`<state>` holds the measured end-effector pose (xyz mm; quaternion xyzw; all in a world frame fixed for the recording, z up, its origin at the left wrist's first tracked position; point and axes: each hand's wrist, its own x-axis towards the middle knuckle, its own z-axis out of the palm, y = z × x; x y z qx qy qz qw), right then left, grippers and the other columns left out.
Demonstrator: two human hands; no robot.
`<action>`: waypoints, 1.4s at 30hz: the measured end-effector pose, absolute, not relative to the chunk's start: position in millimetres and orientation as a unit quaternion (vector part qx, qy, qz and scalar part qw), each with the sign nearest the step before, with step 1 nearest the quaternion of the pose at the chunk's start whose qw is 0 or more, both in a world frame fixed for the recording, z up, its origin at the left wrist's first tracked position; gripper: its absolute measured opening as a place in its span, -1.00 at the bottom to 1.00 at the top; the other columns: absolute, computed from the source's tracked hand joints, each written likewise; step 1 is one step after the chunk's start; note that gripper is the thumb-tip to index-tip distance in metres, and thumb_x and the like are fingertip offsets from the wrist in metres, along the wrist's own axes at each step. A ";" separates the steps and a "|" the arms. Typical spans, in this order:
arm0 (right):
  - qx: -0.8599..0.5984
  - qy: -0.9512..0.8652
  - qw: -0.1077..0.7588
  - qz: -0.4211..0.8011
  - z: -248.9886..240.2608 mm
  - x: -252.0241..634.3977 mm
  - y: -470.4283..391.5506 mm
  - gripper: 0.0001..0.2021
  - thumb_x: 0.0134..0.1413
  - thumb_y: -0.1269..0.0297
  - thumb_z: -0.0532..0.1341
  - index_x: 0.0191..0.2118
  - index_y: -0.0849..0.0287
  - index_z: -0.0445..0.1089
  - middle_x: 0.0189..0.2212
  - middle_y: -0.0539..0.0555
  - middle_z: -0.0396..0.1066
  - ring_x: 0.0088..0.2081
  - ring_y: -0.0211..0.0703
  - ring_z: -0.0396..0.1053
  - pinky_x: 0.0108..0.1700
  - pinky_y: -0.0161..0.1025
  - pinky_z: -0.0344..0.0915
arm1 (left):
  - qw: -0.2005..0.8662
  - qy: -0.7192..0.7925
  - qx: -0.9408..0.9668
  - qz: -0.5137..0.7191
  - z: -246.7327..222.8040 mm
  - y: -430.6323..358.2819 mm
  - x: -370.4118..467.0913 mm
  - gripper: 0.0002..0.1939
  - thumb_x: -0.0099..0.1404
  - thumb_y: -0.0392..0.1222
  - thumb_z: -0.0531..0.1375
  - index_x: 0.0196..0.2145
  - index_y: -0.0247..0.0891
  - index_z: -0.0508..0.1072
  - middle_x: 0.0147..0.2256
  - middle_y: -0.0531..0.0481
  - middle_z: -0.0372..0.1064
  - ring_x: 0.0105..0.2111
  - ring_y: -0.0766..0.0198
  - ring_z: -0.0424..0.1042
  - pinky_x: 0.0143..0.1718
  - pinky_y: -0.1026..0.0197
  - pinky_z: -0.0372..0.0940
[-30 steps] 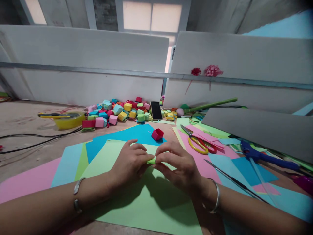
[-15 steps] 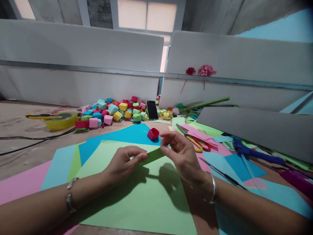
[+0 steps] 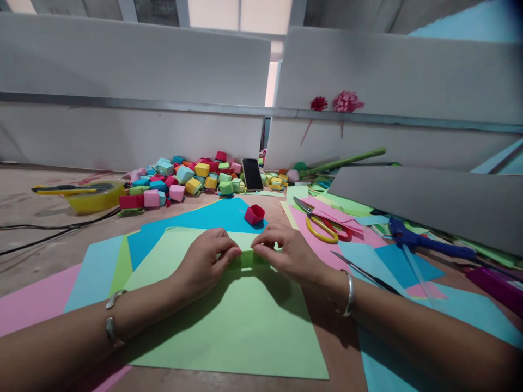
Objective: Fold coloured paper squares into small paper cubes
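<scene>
Between my two hands stretches a narrow green paper strip [image 3: 247,259], held just above a large light green sheet [image 3: 229,332]. My left hand [image 3: 210,258] pinches the strip's left end between thumb and fingers. At the other end, my right hand [image 3: 284,251] has its thumb and fingertips closed on the strip. A fold or lighter band shows near the strip's middle. Just beyond the hands, a small red folded paper box [image 3: 254,214] sits on a blue sheet [image 3: 196,215].
Several coloured paper cubes [image 3: 185,175] are heaped at the back beside a phone [image 3: 252,174]. To the right lie scissors [image 3: 322,226], a thin pointed blade tool [image 3: 365,274] and a blue glue gun [image 3: 429,247]. A yellow tape roll [image 3: 96,198] and black cables [image 3: 61,231] are at left.
My right hand has come down and inward, its fingers now closed on the strip. The strip is now level and lower, and the whole view has tipped slightly downward.
</scene>
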<state>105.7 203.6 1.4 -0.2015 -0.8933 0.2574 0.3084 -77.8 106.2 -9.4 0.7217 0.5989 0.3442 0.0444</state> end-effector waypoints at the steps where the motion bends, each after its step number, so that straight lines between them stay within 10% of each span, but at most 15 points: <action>1: -0.204 -0.899 0.290 0.256 2.0 105.5 203.3 -0.88 0.04 0.43 0.22 -0.45 0.19 0.48 -0.49 0.00 0.34 -0.40 -0.25 0.29 -0.32 -0.28 0.21 | 0.039 0.598 0.724 0.341 -8.8 106.0 -77.4 -0.72 0.34 -0.18 0.06 -0.46 -0.26 0.49 -0.45 -0.01 0.32 -0.37 0.22 0.27 -0.32 0.18 0.14; 13: -0.227 -0.922 0.203 0.240 -10.2 100.6 204.3 -0.89 -0.01 0.49 0.24 -0.48 0.19 0.47 -0.50 0.03 0.44 -0.42 -0.22 0.30 -0.35 -0.27 0.16 | 0.092 0.641 0.698 0.306 -12.5 109.1 -75.9 -0.86 0.18 -0.20 0.18 -0.45 -0.17 0.55 -0.49 0.00 0.47 -0.41 0.17 0.33 -0.38 0.20 0.15; 22: -0.208 -0.876 0.355 0.250 -11.4 106.4 214.9 -0.87 0.13 0.43 0.16 -0.43 0.18 0.36 -0.44 0.02 0.34 -0.36 -0.21 0.28 -0.31 -0.26 0.20 | 0.088 0.654 0.611 0.438 -9.6 112.8 -84.3 -0.56 0.41 0.02 -0.12 -0.25 -0.22 0.48 -0.31 -0.05 0.49 -0.28 0.17 0.44 -0.25 0.18 0.29; 27: -0.181 -0.847 0.423 0.266 -12.8 106.7 218.3 -0.89 0.18 0.35 0.15 -0.37 0.16 0.37 -0.40 0.03 0.32 -0.34 -0.19 0.28 -0.29 -0.24 0.23 | 0.100 0.620 0.611 0.482 -8.6 108.1 -79.0 -0.61 0.09 -0.13 0.31 -0.13 -0.21 0.35 -0.34 0.04 0.44 -0.35 0.24 0.41 -0.38 0.25 0.27; 35: -0.157 -0.835 0.449 0.277 -20.5 106.2 221.9 -0.90 0.18 0.39 0.16 -0.34 0.12 0.39 -0.40 0.01 0.32 -0.34 -0.20 0.28 -0.30 -0.25 0.23 | 0.220 0.543 0.609 0.535 -7.3 106.0 -74.5 -0.62 0.11 -0.18 0.27 -0.11 -0.27 0.33 -0.38 0.01 0.43 -0.40 0.26 0.43 -0.40 0.24 0.32; 42: -0.115 -0.853 0.446 0.244 -19.5 107.0 220.0 -0.87 0.18 0.45 0.15 -0.30 0.10 0.41 -0.34 0.02 0.33 -0.26 -0.20 0.31 -0.23 -0.25 0.25 | 0.260 0.590 0.571 0.508 -6.6 109.6 -78.9 -0.63 0.29 0.02 0.08 -0.45 -0.32 0.47 -0.56 -0.03 0.45 -0.59 0.33 0.36 -0.55 0.30 0.23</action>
